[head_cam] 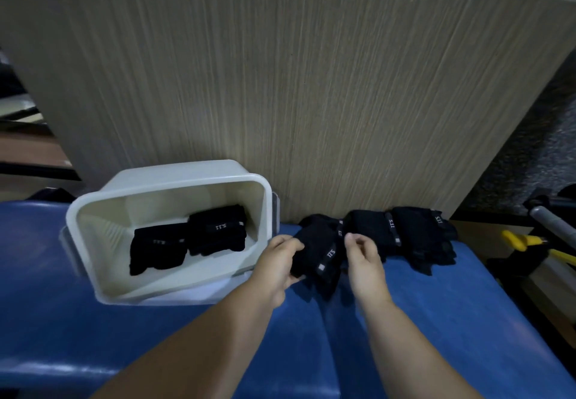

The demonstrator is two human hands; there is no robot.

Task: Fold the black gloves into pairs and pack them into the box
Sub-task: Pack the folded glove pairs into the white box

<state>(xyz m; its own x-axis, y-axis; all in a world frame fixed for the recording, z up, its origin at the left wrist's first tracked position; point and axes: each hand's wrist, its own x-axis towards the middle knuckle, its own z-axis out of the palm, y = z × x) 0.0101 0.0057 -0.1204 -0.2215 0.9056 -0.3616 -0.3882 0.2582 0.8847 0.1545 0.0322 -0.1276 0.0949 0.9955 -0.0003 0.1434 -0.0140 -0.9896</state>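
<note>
My left grip (282,261) grasps the left edge of a black glove (321,253) just right of the white box (165,187). My right grip (363,258) is curled at the glove's right side, and I cannot tell whether it pinches the fabric. Two folded pairs (159,247) lie side by side inside the box. More loose gloves (417,236) are heaped farther right on the blue counter (436,320), against the far wood-grain panel (311,102).

On my tabletop (467,320), the box (93,202) sits left with two folded pairs (218,230) inside; loose gloves (411,233) lie right of it.
</note>
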